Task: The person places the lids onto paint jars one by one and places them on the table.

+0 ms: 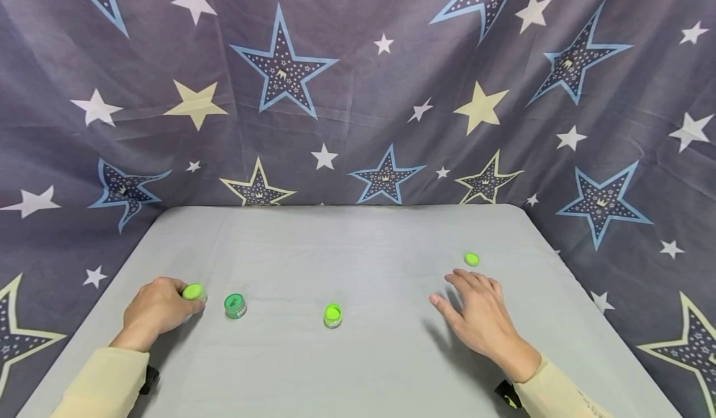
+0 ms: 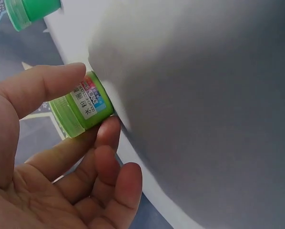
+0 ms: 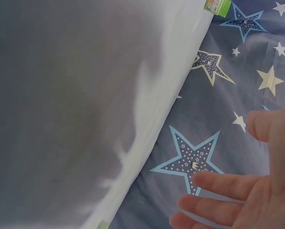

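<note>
My left hand (image 1: 158,308) pinches a small light green paint jar (image 2: 92,101) between thumb and fingers at the table's left side. The jar has a printed label and a light green lid (image 1: 193,291); its base appears to be at the tabletop. Just right of it stands a darker green paint jar (image 1: 235,306). Near the middle is another light green paint jar (image 1: 332,316), which looks uncovered, with green paint inside. My right hand (image 1: 481,318) hovers over the right side, fingers spread, holding nothing. Beyond its fingertips lies a loose light green lid (image 1: 472,259).
A pale grey cloth covers the table (image 1: 369,250). Behind it and along both sides hangs a dark curtain (image 1: 347,107) patterned with stars.
</note>
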Motion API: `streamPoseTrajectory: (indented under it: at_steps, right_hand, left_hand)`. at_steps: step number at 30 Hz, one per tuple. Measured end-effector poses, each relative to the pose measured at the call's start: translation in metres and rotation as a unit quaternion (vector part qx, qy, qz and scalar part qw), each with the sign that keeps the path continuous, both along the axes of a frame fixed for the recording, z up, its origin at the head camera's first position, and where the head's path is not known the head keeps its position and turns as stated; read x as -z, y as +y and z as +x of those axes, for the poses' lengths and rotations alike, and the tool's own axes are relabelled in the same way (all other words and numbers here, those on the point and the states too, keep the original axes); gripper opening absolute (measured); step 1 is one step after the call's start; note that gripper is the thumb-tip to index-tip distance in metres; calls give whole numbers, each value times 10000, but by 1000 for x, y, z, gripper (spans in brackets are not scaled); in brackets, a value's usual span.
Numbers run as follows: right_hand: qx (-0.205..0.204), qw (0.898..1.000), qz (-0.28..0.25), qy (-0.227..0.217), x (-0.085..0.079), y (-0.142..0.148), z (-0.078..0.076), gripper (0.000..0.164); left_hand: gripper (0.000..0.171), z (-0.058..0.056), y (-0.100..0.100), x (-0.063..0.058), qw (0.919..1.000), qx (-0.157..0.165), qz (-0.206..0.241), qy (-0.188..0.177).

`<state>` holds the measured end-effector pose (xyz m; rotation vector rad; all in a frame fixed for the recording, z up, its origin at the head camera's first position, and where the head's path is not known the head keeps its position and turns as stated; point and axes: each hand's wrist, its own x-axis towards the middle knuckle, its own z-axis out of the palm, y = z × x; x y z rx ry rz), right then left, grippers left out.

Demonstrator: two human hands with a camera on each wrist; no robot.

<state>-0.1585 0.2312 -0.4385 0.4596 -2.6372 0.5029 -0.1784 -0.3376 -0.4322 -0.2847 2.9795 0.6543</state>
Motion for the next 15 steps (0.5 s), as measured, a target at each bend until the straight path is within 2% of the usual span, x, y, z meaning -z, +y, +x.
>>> streamPoseTrajectory:
  at_steps: [5,9,12,15]
  right_hand:
    - [41,10000,29,37,1,4,0,52]
    - [71,10000,52,1,2,8,0,53]
    - [85,9999,63,-7,2,9,0,53]
    - [101,9999,75,14,3,11,0,53]
  left_hand:
    - [65,2,0,0,9996,260,-77,103]
    - [74,5,3,-2,9990,364,-183,166]
    - [77,10,8,-2,9976,415,-204,524]
    - [74,15,17,-2,9927,424,-165,1114]
